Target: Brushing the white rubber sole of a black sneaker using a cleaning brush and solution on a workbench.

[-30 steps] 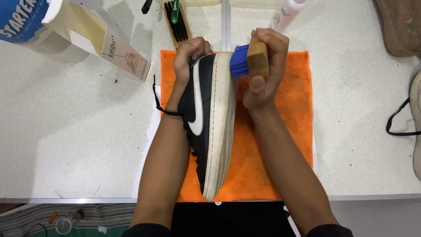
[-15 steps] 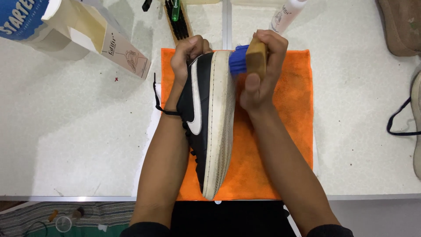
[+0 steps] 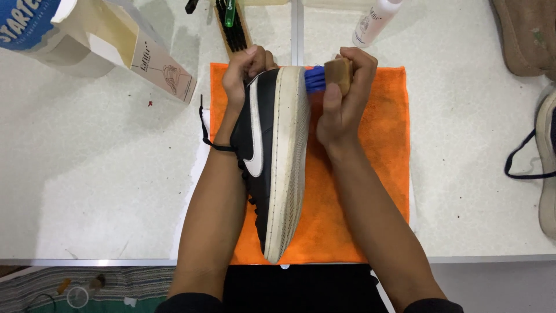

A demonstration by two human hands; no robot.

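Head view. One black sneaker [image 3: 263,145] with a white curved side mark lies on its side along the middle of one orange cloth [image 3: 379,191], toe end reaching the near edge of the bench [image 3: 98,191]. Its off-white rubber sole [image 3: 289,156] faces right; the tread is finely ribbed and speckled with dark dirt. A thin black lace loops out to the left of the shoe.

The left hand [image 3: 243,72] is closed around the far end of the sneaker, fingers curled over its upper. The right hand [image 3: 341,104] is wrapped tightly round one brush [image 3: 330,75] with a pale wooden block and short blue bristles; the bristles touch the sole edge at the shoe's far end.

The cloth is a soft, napped rectangle, spread flat at the middle of the near edge. The bench top is white, matt and faintly stained.

Far left corner: one opened cardboard box [image 3: 87,40], beige inside. Far edge: one second brush [image 3: 231,26] with dark bristles, and one white plastic bottle [image 3: 376,23] lying tilted. Right edge: one tan shoe [image 3: 524,35] and part of one further shoe [image 3: 547,168] with a dark lace.
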